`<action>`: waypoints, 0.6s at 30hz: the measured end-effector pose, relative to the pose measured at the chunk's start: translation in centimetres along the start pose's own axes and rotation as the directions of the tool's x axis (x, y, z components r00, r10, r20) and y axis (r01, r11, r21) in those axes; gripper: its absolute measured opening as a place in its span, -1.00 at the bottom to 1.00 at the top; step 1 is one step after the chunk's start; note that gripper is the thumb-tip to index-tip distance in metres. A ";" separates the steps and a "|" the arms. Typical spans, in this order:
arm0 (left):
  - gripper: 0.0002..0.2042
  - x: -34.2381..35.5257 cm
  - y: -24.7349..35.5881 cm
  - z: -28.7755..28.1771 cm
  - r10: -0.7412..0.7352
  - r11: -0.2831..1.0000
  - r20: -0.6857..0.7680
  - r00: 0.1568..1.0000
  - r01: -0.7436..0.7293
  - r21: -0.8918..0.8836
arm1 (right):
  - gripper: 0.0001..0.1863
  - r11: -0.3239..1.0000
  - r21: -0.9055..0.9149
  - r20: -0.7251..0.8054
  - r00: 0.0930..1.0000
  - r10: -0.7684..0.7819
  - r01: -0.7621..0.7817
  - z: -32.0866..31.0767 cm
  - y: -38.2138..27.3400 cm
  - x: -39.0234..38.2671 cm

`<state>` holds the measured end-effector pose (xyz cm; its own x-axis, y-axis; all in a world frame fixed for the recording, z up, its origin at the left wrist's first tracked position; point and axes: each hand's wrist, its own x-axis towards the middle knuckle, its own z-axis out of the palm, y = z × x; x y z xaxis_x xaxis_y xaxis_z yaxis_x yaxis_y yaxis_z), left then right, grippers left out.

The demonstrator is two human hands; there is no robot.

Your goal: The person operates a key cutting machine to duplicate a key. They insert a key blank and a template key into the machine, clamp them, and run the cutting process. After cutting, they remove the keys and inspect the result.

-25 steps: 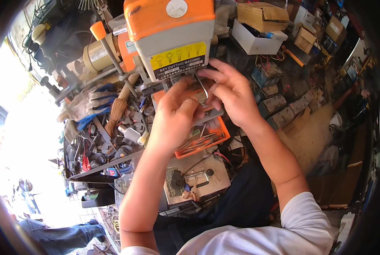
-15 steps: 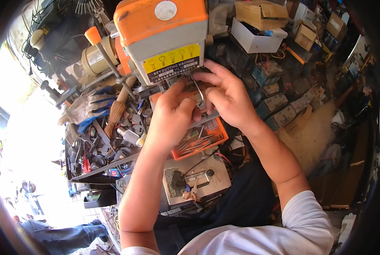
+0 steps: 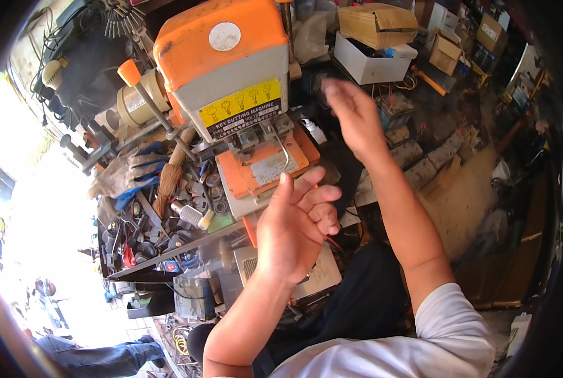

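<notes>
Left grip [image 3: 296, 225] is holding its thumb and fingers apart, with the fingers curling a bit, and nothing is showing inside it. Right grip [image 3: 354, 120] is looking blurry, so I cannot tell if it is pinching anything.

A bent silver rod [image 3: 281, 140] is hanging at the front of the big machine [image 3: 234, 75], just under its grey body. The low end of the rod is coming very near the left thumb, and I cannot tell if they are touching. The rod is looking thin, hard and smooth, so it may be a bit slippery but not easy to break. Its low end is seeming the best spot to pinch. The machine is looking heavy and stiff.

Left grip is sitting in front of the machine, and right grip is hovering to its right. A white bottle [image 3: 313, 131] is resting just right of the machine. Gloves [image 3: 130, 171] and a brush [image 3: 171, 171] are lying left of the machine. Farther right of the machine, a white box [image 3: 371, 62] is carrying a brown box [image 3: 377, 26].
</notes>
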<state>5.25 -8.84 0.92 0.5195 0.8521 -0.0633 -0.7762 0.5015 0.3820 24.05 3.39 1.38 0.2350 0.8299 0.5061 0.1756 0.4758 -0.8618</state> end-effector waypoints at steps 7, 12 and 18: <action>-0.48 2.4 -1.1 1.0 0.153 0.987 0.037 0.987 -0.151 -0.052 | -0.29 0.857 0.180 0.423 0.749 -0.510 0.483 3.0 -13.9 8.5; -0.49 2.5 -1.2 1.3 0.160 0.984 -0.003 0.987 -0.159 -0.083 | -0.08 0.927 -0.125 0.537 0.810 -0.235 0.352 2.4 -16.9 9.1; -0.51 3.3 -1.3 0.8 0.218 0.973 -0.031 0.975 -0.220 -0.076 | -0.23 0.873 -0.156 0.311 0.862 -0.401 0.462 3.6 -14.5 8.2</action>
<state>8.34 -6.79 0.98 0.3264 0.9452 -0.0068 -0.8962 0.3117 0.3157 19.96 4.35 17.92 -0.1653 0.6152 0.7708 0.4111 0.7534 -0.5132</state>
